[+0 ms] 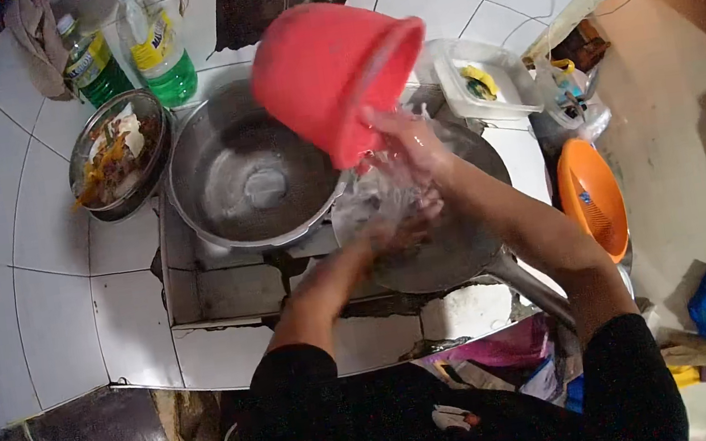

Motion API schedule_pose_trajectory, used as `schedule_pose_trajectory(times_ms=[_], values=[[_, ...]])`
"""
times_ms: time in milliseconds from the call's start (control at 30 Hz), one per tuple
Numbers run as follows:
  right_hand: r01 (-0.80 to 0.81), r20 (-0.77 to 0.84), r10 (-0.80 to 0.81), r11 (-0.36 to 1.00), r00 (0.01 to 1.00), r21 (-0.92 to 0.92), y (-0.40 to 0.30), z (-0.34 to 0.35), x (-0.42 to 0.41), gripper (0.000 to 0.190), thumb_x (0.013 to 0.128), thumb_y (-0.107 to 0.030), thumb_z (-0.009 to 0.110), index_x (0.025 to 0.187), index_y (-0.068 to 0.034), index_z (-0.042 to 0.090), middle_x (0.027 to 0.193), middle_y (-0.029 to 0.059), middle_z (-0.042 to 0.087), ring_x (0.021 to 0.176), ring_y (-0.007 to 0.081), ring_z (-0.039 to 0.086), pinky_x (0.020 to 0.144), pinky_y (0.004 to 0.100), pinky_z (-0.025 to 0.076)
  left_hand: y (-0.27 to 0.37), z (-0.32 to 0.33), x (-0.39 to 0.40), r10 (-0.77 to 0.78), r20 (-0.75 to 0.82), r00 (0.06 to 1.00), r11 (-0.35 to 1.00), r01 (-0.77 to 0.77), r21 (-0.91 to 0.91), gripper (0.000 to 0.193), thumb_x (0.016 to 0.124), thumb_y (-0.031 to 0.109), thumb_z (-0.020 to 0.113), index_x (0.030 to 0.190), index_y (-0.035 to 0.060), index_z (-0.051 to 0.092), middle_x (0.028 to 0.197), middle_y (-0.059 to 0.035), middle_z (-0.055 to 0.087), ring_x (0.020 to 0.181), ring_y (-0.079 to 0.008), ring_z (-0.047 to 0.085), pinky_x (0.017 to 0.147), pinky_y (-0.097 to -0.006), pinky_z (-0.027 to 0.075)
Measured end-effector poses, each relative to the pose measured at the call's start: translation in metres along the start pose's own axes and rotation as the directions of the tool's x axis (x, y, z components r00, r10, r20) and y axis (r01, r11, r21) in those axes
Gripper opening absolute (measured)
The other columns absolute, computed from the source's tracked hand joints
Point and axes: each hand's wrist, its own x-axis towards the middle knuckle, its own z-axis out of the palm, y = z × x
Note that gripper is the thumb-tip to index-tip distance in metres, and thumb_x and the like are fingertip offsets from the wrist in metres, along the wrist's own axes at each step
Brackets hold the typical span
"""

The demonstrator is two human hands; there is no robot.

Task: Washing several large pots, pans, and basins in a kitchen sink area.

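A red plastic dipper (pixel 331 68) is tipped over to the right, held by my right hand (pixel 413 141) near its rim. Water pours from it over my left hand (pixel 395 231), which is blurred by motion. Beneath both hands a metal frying pan (pixel 463 232) lies in the tiled sink recess, its handle pointing to the lower right. Whether my left hand holds anything is hidden by the splashing water. Left of the pan stands a large round metal pot (pixel 253 187), with some water at its bottom.
A bowl of food scraps (pixel 121 158) stands at the left, by two bottles of green liquid (pixel 158 58). A clear plastic tub (pixel 489 83) with a yellow and green sponge sits at the back right. An orange basket (pixel 592 200) is beyond the counter's right edge.
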Motion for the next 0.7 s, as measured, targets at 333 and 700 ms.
schedule_pose_trajectory(times_ms=[333,700], values=[[0.235,0.577,-0.249,-0.736,0.778,-0.635,0.044,0.055,0.109,0.035,0.086,-0.02,0.053,0.116,-0.005,0.042,0.092,0.0122,0.065,0.075,0.0251,0.063,0.063,0.036,0.048,0.045,0.062,-0.011,-0.13,-0.139,0.982,0.914,0.173,0.367,0.062,0.089,0.047,0.043,0.133,0.004,0.037,0.143,-0.0192,0.027,0.134,-0.0415,0.018,0.107,-0.0611,0.009],[0.005,0.049,0.597,0.074,0.801,-0.997,0.033,0.08,0.081,0.042,0.087,-0.045,0.055,0.088,-0.004,0.062,0.065,0.0056,0.057,0.047,0.0135,0.052,0.041,0.0329,0.043,-0.003,0.004,-0.068,-0.008,-0.461,0.887,1.0,0.007,-0.003,0.063,0.082,0.029,0.059,0.135,0.0042,0.036,0.144,-0.0164,0.027,0.134,-0.0298,0.024,0.11,-0.0426,0.018]])
